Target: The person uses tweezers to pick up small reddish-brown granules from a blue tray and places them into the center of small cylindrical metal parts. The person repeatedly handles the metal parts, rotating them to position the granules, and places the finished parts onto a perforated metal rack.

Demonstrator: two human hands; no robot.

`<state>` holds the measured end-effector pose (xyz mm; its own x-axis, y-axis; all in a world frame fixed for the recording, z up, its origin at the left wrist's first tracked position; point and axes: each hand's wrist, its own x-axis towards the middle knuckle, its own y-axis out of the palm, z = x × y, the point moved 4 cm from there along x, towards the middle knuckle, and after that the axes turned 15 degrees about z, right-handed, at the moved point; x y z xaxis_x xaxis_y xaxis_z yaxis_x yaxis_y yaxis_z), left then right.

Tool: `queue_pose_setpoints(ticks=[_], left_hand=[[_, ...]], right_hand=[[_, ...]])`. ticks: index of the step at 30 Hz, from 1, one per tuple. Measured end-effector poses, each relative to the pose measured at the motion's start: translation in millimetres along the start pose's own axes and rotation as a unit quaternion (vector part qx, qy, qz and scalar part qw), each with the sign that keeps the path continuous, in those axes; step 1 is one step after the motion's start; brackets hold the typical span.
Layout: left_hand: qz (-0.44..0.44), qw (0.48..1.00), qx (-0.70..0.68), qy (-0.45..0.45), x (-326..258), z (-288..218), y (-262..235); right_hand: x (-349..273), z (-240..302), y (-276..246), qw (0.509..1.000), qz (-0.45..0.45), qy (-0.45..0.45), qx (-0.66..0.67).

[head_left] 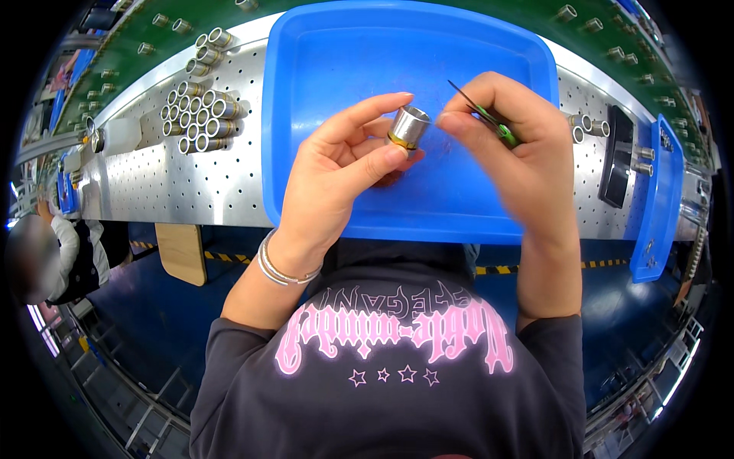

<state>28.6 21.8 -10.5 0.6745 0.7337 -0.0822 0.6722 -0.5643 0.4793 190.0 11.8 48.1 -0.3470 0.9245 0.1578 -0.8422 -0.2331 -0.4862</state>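
Note:
My left hand point(348, 157) is closed around a short shiny metal sleeve point(410, 126), fingers on one side and thumb on the other. The sleeve is tilted, its open end up, with a yellowish band near its lower end. Just to its right, my right hand point(520, 126) grips a slim dark pointed tool point(489, 120) with green on its handle; its exact kind does not show. The tip points up and left, apart from the sleeve. Both hands are over a large blue tray point(329, 57). Something reddish-brown point(391, 179) lies in it, partly hidden under my left hand.
Several similar sleeves point(200, 115) stand grouped on the perforated metal table point(241, 180) at left. A few more point(586, 124) are at right, near a black holder point(616, 157) and a narrow blue tray point(659, 203). A green belt point(527, 17) carrying sleeves runs behind. Another person point(73, 256) is at far left.

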Motion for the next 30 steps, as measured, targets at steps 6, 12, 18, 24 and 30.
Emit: queue_pose_setpoints(ticks=[6,12,18,24,30], left_hand=[[0.017,0.998,0.064,0.014,0.9,-1.3,2.1],[0.014,0.997,0.071,-0.001,1.2,-3.9,1.5],[-0.01,0.999,-0.04,-0.012,0.6,-3.1,1.9],[-0.012,0.997,-0.072,0.0,1.7,0.6,2.6],[0.025,1.0,0.009,0.006,1.3,1.8,0.8]], right_hand=[[4.7,-12.0,15.7,0.957,0.0,0.031,0.289],[2.6,-4.0,14.2,0.943,0.017,0.024,0.33],[-6.2,-1.5,14.1,0.94,0.019,0.012,0.34],[-3.4,-4.9,14.3,0.945,0.017,0.006,0.327],[1.6,-7.1,13.3,0.942,0.001,0.016,0.336]])
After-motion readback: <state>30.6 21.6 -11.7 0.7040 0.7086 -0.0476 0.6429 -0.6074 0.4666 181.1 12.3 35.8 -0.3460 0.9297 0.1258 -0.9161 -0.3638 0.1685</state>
